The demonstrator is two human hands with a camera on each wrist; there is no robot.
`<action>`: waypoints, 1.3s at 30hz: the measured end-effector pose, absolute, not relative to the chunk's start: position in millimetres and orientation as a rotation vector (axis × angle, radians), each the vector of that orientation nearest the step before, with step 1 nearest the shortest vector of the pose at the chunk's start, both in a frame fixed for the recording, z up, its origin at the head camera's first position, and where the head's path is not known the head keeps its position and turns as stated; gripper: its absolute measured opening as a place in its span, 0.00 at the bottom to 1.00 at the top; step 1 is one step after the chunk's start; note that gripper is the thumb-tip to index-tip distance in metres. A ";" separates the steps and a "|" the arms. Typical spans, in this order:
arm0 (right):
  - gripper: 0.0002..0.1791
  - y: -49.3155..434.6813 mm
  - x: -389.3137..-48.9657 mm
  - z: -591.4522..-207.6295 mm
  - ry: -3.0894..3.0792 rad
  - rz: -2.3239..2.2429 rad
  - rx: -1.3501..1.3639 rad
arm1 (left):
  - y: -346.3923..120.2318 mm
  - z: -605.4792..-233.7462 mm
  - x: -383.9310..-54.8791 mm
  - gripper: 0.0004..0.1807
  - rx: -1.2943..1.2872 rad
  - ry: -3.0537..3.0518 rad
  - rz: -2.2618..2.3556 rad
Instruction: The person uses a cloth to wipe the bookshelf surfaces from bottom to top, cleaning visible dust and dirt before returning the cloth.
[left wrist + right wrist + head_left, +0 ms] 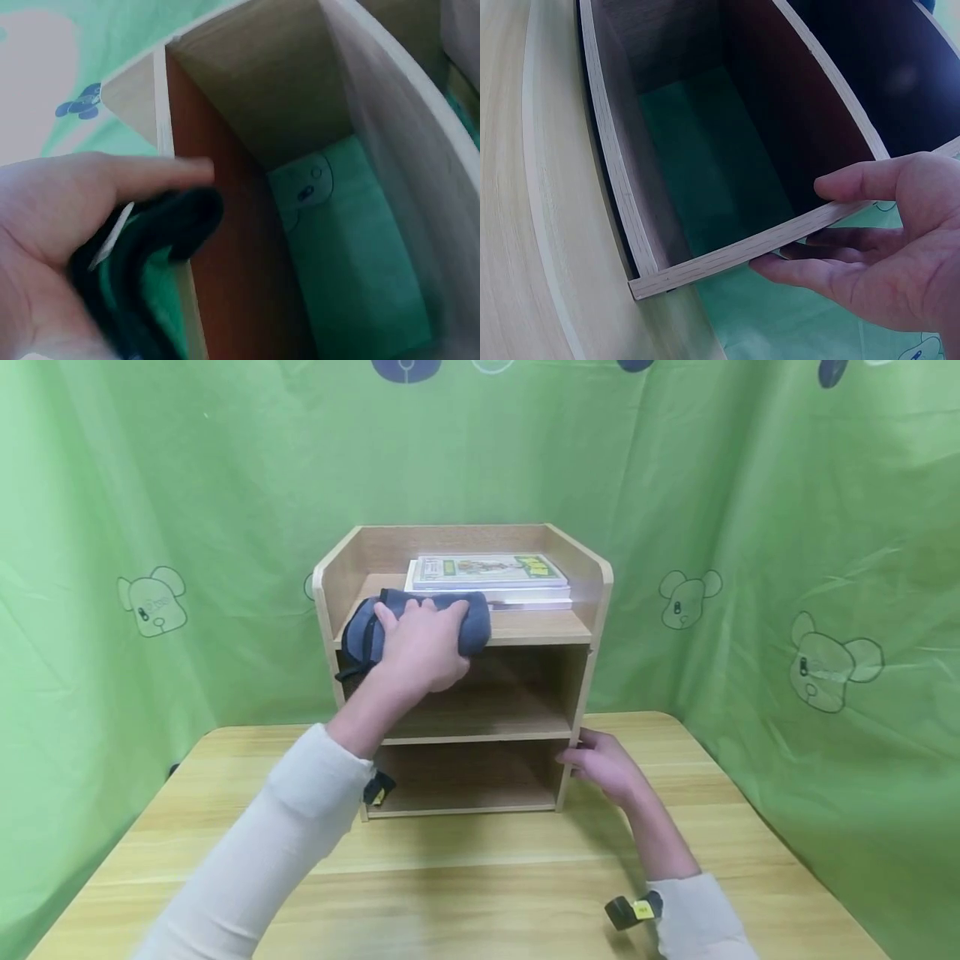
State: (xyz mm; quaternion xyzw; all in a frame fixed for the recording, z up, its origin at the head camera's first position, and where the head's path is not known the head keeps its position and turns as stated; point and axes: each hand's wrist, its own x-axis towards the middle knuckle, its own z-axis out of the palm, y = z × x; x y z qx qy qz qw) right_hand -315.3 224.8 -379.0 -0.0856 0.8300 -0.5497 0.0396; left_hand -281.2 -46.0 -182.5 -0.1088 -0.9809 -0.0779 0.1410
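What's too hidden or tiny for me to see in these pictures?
Lower covers in the white paper book stack: head view, hidden by the top book.
Inside of the dark blue cloth roll: head view, hidden by its cloth.
Right-side yellow label's markings: head view, too small.

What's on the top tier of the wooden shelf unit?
A stack of books lies there. The left hand holds a blue bundle in front, hiding the stack's lower left and part of the tier.
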 end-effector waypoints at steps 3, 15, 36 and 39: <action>0.38 225.3 -314.7 -378.1 2.546 -1.685 -0.256 | -36.0 -188.3 -282.5 0.37 -0.293 -2.775 -0.178; 0.37 224.6 -313.4 -379.0 2.534 -1.709 -0.242 | 34.5 -197.3 -284.2 0.44 -0.268 -2.749 0.025; 0.31 225.5 -314.6 -378.7 2.577 -1.675 -0.284 | 92.9 -196.5 -286.0 0.30 -0.169 -2.745 0.196; 0.32 226.0 -315.1 -379.8 2.589 -1.661 -0.290 | 85.9 -196.9 -284.5 0.33 -0.195 -2.735 0.218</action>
